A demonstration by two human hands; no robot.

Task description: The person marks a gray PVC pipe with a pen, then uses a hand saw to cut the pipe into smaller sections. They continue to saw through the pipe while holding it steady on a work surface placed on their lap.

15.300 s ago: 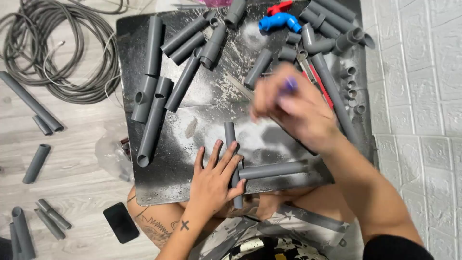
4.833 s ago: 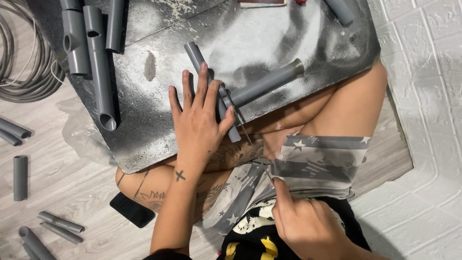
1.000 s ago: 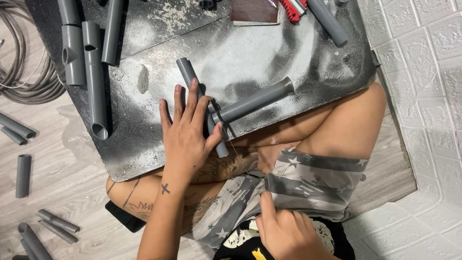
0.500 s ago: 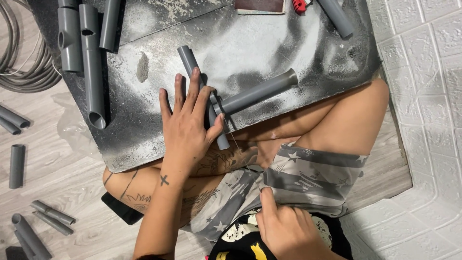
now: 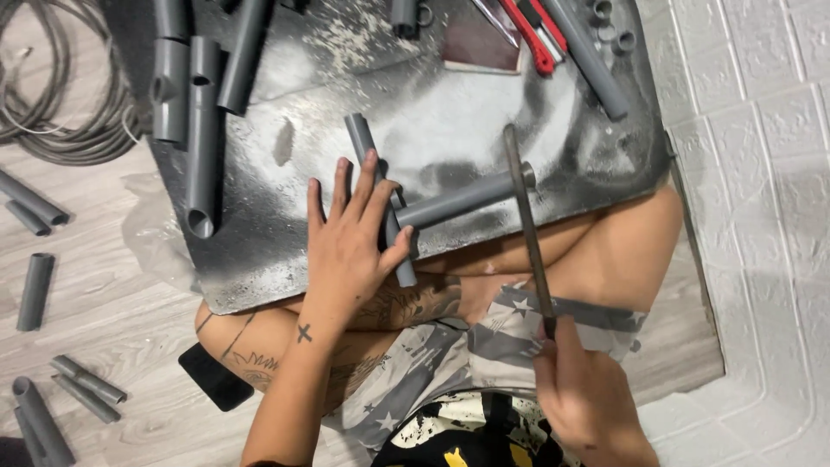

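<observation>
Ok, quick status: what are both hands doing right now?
Left hand flat on the grey T-shaped pipe piece, pinning it to the dusty board. Right hand gripping a long thin file, tip at the pipe's end.

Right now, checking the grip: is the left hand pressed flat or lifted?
Flat: left hand lies spread on the grey pipe piece.

Loose grey pipe lengths (image 5: 204,147) lie along the dusty metal sheet's (image 5: 285,251) left side. At its top edge sit a red-handled cutter (image 5: 538,35) and a dark sanding sheet (image 5: 477,43) — close together. A coiled grey hose (image 5: 60,104) rests on the wooden floor (image 5: 95,311), where short pipe offcuts (image 5: 36,290) are scattered — a black phone (image 5: 216,379) too.
</observation>
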